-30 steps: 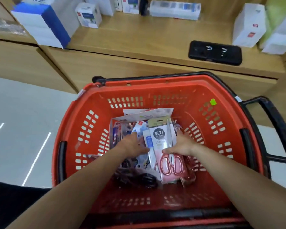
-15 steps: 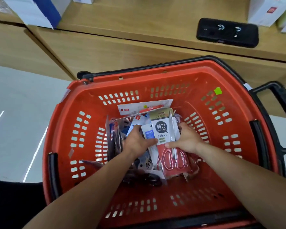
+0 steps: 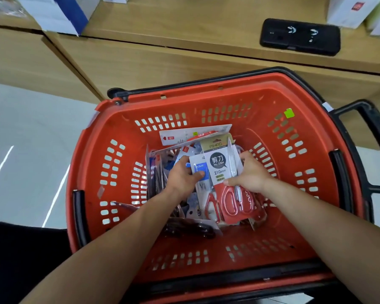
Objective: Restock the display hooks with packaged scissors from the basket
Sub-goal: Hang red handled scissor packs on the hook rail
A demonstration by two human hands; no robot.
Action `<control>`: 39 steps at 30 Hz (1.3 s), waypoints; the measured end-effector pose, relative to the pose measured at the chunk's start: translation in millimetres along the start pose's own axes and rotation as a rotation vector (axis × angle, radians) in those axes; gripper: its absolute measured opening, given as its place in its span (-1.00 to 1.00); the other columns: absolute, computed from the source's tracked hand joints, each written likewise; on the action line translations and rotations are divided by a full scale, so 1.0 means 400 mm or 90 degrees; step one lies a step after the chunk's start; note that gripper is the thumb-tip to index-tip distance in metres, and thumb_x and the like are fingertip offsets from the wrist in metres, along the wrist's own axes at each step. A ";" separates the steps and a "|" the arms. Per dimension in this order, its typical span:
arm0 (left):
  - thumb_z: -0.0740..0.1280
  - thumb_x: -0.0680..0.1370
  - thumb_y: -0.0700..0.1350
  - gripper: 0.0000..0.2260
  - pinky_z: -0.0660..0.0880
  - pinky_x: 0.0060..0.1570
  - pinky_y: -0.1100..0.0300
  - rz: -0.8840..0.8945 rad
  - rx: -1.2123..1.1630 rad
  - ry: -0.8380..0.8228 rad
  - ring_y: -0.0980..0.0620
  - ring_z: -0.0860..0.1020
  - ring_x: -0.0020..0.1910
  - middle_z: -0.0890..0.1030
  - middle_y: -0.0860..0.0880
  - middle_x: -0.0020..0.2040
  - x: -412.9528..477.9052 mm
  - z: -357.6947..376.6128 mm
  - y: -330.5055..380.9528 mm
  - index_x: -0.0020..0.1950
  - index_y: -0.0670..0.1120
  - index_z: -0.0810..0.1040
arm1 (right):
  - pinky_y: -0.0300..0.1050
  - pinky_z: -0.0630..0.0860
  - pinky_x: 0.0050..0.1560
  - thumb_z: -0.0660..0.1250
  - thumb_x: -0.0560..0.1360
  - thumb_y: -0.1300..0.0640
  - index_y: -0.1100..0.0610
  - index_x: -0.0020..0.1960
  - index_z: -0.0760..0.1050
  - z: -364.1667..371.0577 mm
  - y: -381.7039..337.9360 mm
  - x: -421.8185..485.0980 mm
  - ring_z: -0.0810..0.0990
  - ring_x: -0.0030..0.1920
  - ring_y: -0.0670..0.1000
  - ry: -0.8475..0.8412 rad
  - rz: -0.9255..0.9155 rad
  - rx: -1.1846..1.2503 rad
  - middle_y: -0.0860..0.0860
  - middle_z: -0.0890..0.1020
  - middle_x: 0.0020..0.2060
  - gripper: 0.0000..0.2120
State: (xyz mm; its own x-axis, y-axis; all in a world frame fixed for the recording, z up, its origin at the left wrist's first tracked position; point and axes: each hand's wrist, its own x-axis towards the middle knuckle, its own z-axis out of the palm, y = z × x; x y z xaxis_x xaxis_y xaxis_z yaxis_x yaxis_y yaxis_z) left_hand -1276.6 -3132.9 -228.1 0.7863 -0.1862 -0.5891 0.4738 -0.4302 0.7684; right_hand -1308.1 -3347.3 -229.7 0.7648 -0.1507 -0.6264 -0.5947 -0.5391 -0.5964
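Observation:
Below me stands a red plastic basket [image 3: 110, 172] holding several packaged scissors on edge. Both my hands are down inside it. My right hand [image 3: 249, 172] grips the right edge of a pack of red-handled scissors [image 3: 223, 172], thumb across its front. To its left, my left hand [image 3: 181, 177] holds a stack of packs, its thumb lying on a white and blue pack [image 3: 199, 170]. Another white pack [image 3: 184, 134] leans against the basket's far wall. No display hooks are in view.
A wooden shelf unit [image 3: 184, 62] runs behind the basket, with a black device [image 3: 299, 37] and white boxes [image 3: 349, 9] on top. The basket's black handle [image 3: 373, 132] sticks out to the right. Pale floor [image 3: 26, 139] lies at left.
The view has dropped and closed in on the basket. My hands have tightened on the packs and raised the red-handled pack slightly; my left thumb now lies on the white and blue pack.

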 end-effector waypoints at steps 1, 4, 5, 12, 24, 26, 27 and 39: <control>0.45 0.59 -0.28 -0.76 0.63 -0.16 0.29 0.010 0.005 0.012 0.08 0.70 -0.10 0.71 -0.02 -0.02 -0.006 -0.004 0.008 0.20 -0.10 0.51 | -0.33 0.36 -0.27 0.66 0.34 0.20 0.09 0.28 0.31 -0.004 -0.004 -0.004 0.53 -0.09 -0.12 -0.001 0.002 0.002 -0.17 0.53 -0.10 -0.32; 0.47 0.57 -0.28 -0.77 0.64 -0.23 0.24 0.029 0.008 0.048 0.19 0.69 -0.23 0.73 -0.01 -0.05 -0.022 -0.042 0.037 0.12 -0.02 0.55 | -0.13 0.46 0.01 0.68 0.31 0.16 0.15 0.34 0.33 0.000 -0.020 -0.019 0.57 0.13 0.02 -0.007 0.004 -0.021 -0.02 0.57 0.14 -0.25; 0.47 0.57 -0.29 -0.78 0.65 -0.26 0.24 0.036 0.006 0.058 0.21 0.69 -0.25 0.73 0.01 -0.07 -0.029 -0.063 0.051 0.12 -0.03 0.56 | -0.09 0.49 0.09 0.69 0.30 0.13 0.13 0.33 0.33 0.001 -0.028 -0.025 0.58 0.17 0.05 -0.013 0.005 -0.030 0.01 0.57 0.19 -0.25; 0.45 0.59 -0.24 -0.90 0.69 -0.03 0.11 0.027 -0.086 0.096 -0.08 0.73 0.00 0.74 -0.08 0.00 -0.075 -0.150 0.077 0.01 -0.04 0.64 | 0.11 0.58 0.22 0.68 0.17 -0.12 0.00 0.27 0.45 0.023 -0.068 -0.016 0.66 0.11 0.04 -0.042 -0.039 -0.015 -0.05 0.68 0.11 -0.24; 0.49 0.58 -0.14 -0.61 0.64 0.13 0.14 0.019 -0.073 -0.029 0.09 0.68 0.11 0.71 0.02 0.16 -0.083 -0.058 0.008 0.38 0.00 0.51 | 0.13 0.62 0.15 0.59 0.26 -0.19 -0.06 0.11 0.61 0.074 -0.066 -0.015 0.71 0.02 -0.01 -0.080 -0.091 0.011 -0.09 0.74 -0.03 -0.52; 0.49 0.56 -0.23 -0.56 0.65 0.10 0.14 0.037 -0.021 -0.007 0.10 0.68 0.09 0.71 0.02 0.15 -0.077 -0.052 0.009 0.41 -0.05 0.49 | 0.13 0.64 0.13 0.55 0.18 -0.30 -0.10 0.08 0.61 0.076 -0.071 -0.008 0.72 0.01 -0.03 -0.089 -0.109 0.030 -0.11 0.74 -0.03 -0.46; 0.48 0.57 -0.23 -0.59 0.65 0.09 0.15 0.042 -0.004 0.008 0.11 0.69 0.07 0.71 0.02 0.14 -0.073 -0.053 0.013 0.39 -0.06 0.50 | 0.13 0.64 0.15 0.58 0.23 -0.25 -0.12 0.08 0.61 0.074 -0.081 -0.010 0.72 0.03 -0.04 -0.094 -0.119 0.042 -0.11 0.74 -0.01 -0.52; 0.45 0.60 -0.16 -0.82 0.66 0.09 -0.08 0.049 0.092 0.133 -0.02 0.72 -0.03 0.73 0.03 -0.01 -0.080 -0.139 0.060 0.07 0.10 0.54 | 0.10 0.64 0.05 0.30 0.62 0.15 -0.02 -0.08 0.61 -0.051 -0.108 0.013 0.69 -0.10 0.09 0.176 -0.064 0.103 -0.01 0.72 -0.10 -0.84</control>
State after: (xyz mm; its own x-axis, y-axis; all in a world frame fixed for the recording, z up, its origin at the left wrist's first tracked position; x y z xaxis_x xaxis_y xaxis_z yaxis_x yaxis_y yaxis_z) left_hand -1268.3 -3088.0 -176.9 0.8898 -0.0426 -0.4544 0.3602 -0.5458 0.7566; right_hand -1273.3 -3341.5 -196.9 0.8468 -0.3346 -0.4134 -0.5274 -0.4279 -0.7340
